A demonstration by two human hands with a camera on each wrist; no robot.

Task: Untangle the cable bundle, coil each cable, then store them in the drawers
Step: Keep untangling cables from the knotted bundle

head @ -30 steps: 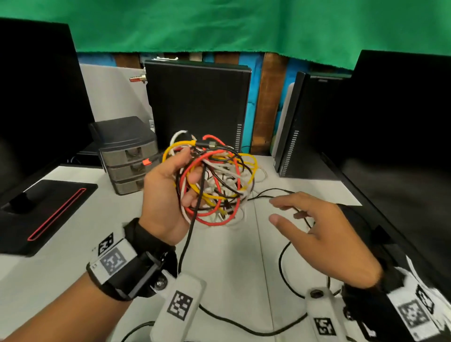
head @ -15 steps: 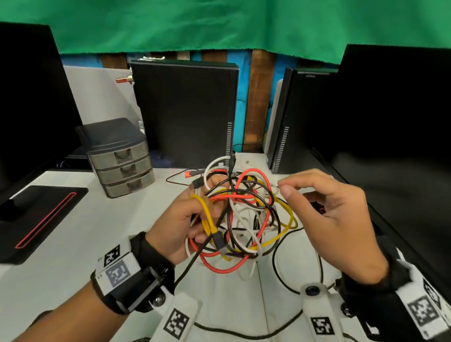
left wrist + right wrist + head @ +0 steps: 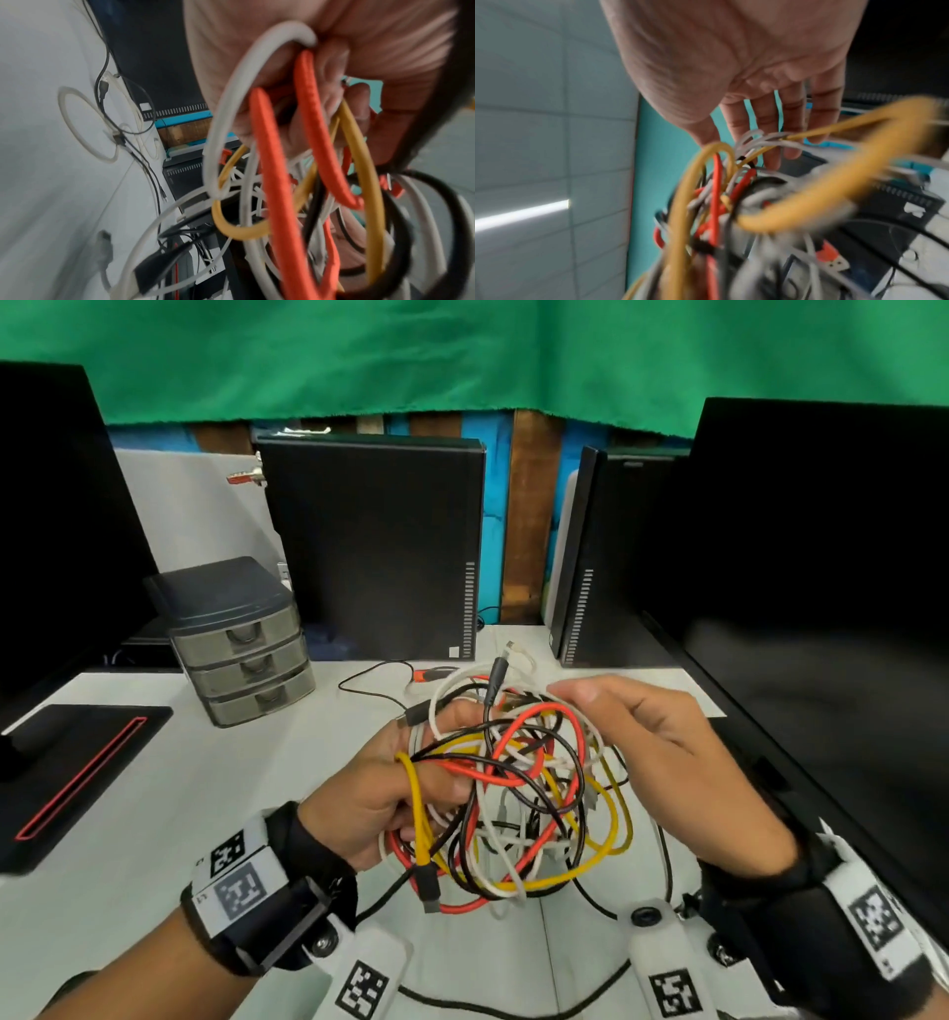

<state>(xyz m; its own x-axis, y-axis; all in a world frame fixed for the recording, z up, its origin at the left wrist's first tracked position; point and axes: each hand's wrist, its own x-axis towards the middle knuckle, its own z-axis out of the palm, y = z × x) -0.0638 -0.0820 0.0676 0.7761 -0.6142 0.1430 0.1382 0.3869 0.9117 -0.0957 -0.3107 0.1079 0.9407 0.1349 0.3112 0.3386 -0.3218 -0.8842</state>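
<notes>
Head view: left hand (image 3: 382,793) grips the cable bundle (image 3: 513,793), fingers curled through red, yellow, white and black loops, held above the tabletop (image 3: 154,814). Right hand (image 3: 667,762) touches the bundle's upper right side, fingers loosely extended; whether it pinches a strand cannot be told. Farther back left stands a drawer unit (image 3: 241,644), all three drawers closed.

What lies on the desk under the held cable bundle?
Under the bundle the head view shows bare white desk and a thin black cable looping by. What lies directly beneath the tangle is covered.
</notes>
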